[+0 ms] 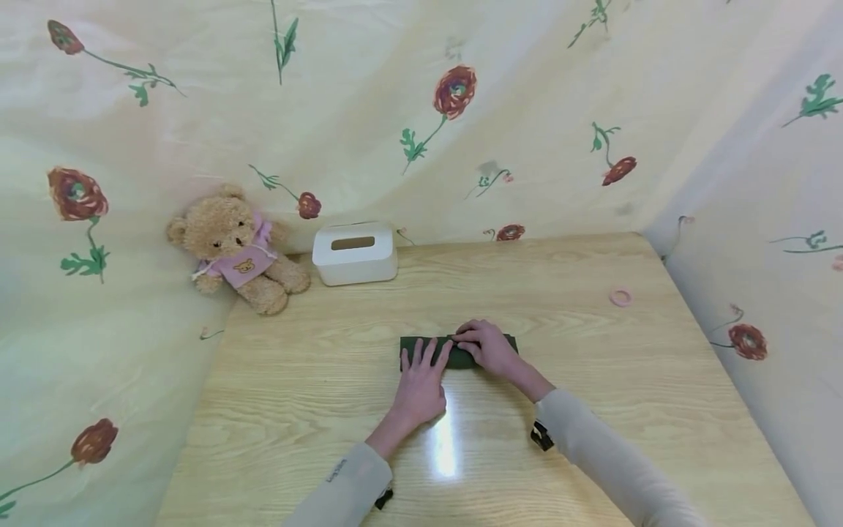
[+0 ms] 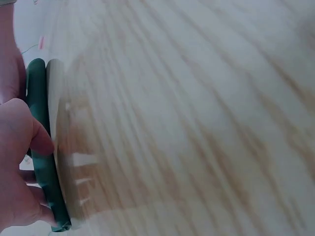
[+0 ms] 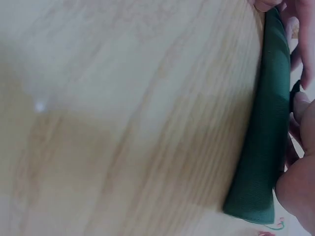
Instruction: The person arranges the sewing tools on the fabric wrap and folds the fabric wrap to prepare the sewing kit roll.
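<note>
A long, narrow dark green case with a leather-like surface [image 1: 461, 361] lies crosswise on the wooden table. My left hand [image 1: 419, 391] rests on its left part with fingers spread and nearly straight. In the left wrist view, the left thumb touches the near side of the green case [image 2: 43, 172]. Toward the right part, my right hand [image 1: 495, 351] pinches a thin dark edge at the top of the case between thumb and fingers. The right wrist view shows the case's smooth near side [image 3: 263, 128], with the right fingers partly hidden behind it.
At the back left, a teddy bear in a pink top [image 1: 245, 265] leans against the floral cloth [image 1: 369, 132]. Beside it stands a white tissue box [image 1: 358, 272]. A small pink ring [image 1: 620, 304] lies toward the back right of the table [image 1: 560, 322].
</note>
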A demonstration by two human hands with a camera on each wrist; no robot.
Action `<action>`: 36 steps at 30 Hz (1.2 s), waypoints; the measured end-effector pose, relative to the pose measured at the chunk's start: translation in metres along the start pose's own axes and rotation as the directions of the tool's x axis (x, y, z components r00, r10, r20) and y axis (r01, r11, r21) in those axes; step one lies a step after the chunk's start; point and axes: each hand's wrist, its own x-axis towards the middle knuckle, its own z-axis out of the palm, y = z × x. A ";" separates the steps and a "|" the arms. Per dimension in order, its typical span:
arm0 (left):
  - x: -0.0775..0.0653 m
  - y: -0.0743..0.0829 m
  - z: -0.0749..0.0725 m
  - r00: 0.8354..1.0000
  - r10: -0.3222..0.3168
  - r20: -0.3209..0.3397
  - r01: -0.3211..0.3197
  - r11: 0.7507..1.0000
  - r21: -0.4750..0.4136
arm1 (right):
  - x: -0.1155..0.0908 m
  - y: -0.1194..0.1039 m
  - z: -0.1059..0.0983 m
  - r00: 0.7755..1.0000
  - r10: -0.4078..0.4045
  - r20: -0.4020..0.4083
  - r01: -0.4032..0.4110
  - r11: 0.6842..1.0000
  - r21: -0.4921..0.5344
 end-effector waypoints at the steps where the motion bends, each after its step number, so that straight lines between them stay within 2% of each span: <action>1: 0.000 0.000 0.000 1.000 0.002 -0.008 -0.002 1.000 -0.008 | 0.000 0.001 0.001 1.000 0.017 -0.018 -0.016 1.000 0.022; 7: 0.003 0.003 -0.003 0.999 -0.019 -0.037 0.018 0.999 -0.036 | 0.000 0.003 0.004 0.996 0.034 -0.081 -0.029 0.997 0.067; 14: 0.007 0.005 -0.004 0.999 -0.050 -0.008 0.050 0.997 -0.057 | -0.001 0.004 0.008 0.983 0.090 -0.159 -0.078 0.994 0.076; 18: 0.007 0.006 -0.005 0.998 -0.061 -0.001 0.061 0.996 -0.072 | -0.003 0.005 0.010 0.982 0.077 -0.175 -0.065 0.995 0.070; 25: 0.006 0.007 -0.005 0.998 -0.059 0.006 0.059 0.997 -0.040 | -0.007 0.004 0.012 0.982 0.020 -0.189 -0.013 0.999 0.035; 28: 0.006 0.008 -0.004 0.998 -0.056 0.011 0.056 0.998 -0.022 | -0.009 0.005 0.013 0.979 -0.058 -0.196 0.051 0.998 -0.040; 32: 0.006 0.009 -0.004 0.998 -0.053 0.021 0.053 0.999 0.003 | -0.013 0.007 0.013 0.965 -0.185 -0.183 0.156 0.974 -0.165; 36: 0.006 0.009 -0.003 0.999 -0.048 0.022 0.047 0.998 0.030 | -0.018 0.007 0.011 0.969 -0.201 -0.146 0.172 0.966 -0.193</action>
